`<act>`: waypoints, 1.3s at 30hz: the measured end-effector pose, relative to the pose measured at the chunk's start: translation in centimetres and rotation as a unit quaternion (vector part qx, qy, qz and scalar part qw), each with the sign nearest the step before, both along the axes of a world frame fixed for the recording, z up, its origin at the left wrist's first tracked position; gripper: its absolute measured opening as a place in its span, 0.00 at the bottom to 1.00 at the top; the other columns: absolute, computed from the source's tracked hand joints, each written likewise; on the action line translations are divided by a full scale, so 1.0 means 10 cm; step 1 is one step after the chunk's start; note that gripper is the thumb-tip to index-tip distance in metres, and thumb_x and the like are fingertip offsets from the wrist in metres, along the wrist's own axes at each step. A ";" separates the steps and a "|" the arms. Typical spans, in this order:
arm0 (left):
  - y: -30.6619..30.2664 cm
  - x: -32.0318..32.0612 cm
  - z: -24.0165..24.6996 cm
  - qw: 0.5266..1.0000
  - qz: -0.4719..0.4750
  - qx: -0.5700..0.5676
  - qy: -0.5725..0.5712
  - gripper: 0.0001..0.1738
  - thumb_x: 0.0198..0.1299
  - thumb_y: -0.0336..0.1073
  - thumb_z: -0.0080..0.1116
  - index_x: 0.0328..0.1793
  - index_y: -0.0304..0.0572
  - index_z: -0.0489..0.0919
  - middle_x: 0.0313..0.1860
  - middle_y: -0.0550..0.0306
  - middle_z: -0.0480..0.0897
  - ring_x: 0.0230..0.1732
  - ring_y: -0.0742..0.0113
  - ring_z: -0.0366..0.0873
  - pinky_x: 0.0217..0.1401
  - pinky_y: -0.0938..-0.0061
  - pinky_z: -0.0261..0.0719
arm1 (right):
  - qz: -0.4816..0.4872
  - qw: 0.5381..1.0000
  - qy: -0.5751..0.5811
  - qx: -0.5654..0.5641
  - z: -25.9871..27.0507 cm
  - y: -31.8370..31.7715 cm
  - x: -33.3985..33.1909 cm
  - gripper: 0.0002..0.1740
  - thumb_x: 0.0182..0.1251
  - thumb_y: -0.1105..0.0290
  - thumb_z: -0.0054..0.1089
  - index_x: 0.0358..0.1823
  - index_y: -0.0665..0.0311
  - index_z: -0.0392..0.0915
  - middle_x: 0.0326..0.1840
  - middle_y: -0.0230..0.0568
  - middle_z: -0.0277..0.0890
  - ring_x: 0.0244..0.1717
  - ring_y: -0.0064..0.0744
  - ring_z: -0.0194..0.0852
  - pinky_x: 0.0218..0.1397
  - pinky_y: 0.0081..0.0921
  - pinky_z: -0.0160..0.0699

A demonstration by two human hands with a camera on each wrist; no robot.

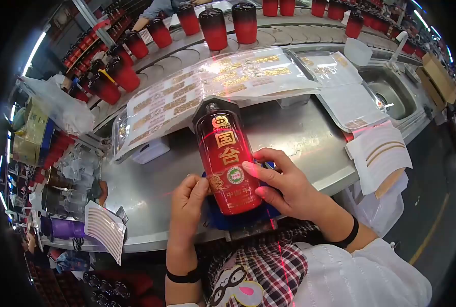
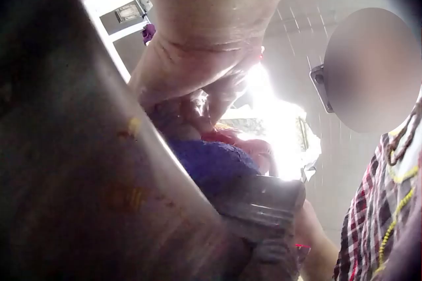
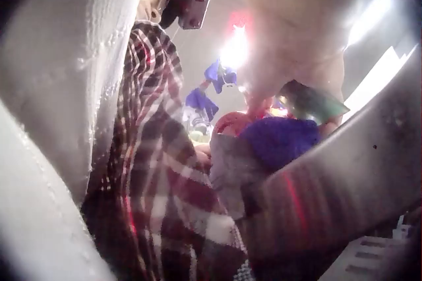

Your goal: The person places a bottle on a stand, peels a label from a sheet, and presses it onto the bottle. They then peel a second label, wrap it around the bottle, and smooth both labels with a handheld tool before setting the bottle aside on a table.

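A glossy dark-red bottle [image 1: 225,163] with gold characters and a black top leans back over a blue cloth [image 1: 220,220] at the counter's front edge. Low on its front are a round green-and-white seal [image 1: 235,175] and a gold emblem [image 1: 216,181]. My right hand [image 1: 289,187] holds the bottle's right side, its thumb over the front near the seal. At the left side, my left hand [image 1: 188,199] has curled fingers and its thumb against the bottle beside the emblem. Both wrist views show the blue cloth [image 2: 221,162] below the hands; the bottle is mostly hidden there.
Sheets of gold stickers [image 1: 223,82] lie behind the bottle on the steel counter [image 1: 304,138]. Several red-and-black bottles [image 1: 213,28] stand on the curved conveyor [image 1: 289,33] beyond. A sink [image 1: 391,92] is at the right, a striped sticker sheet [image 1: 105,230] at the left.
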State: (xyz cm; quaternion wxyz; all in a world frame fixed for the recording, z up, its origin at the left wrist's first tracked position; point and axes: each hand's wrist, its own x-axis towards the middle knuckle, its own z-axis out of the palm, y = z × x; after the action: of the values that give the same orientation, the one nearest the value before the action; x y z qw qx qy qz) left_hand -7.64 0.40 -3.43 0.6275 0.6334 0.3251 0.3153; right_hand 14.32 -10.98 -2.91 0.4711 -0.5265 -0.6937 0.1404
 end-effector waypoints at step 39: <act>-0.04 0.01 -0.09 0.998 0.025 -0.005 -0.055 0.14 0.73 0.40 0.55 0.38 0.37 0.77 0.33 0.65 0.77 0.37 0.79 0.71 0.44 0.81 0.70 | 0.002 1.000 -0.024 -0.012 0.08 0.00 0.00 0.31 0.62 0.74 0.67 0.69 0.59 0.72 0.63 0.57 0.66 0.62 0.56 0.69 0.64 0.40 0.74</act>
State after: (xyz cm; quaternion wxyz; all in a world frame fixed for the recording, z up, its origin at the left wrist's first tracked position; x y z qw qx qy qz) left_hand -7.53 -0.01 -4.29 0.6396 0.6033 0.3074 0.3639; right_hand 14.35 -11.01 -2.13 0.4478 -0.5337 -0.7042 0.1368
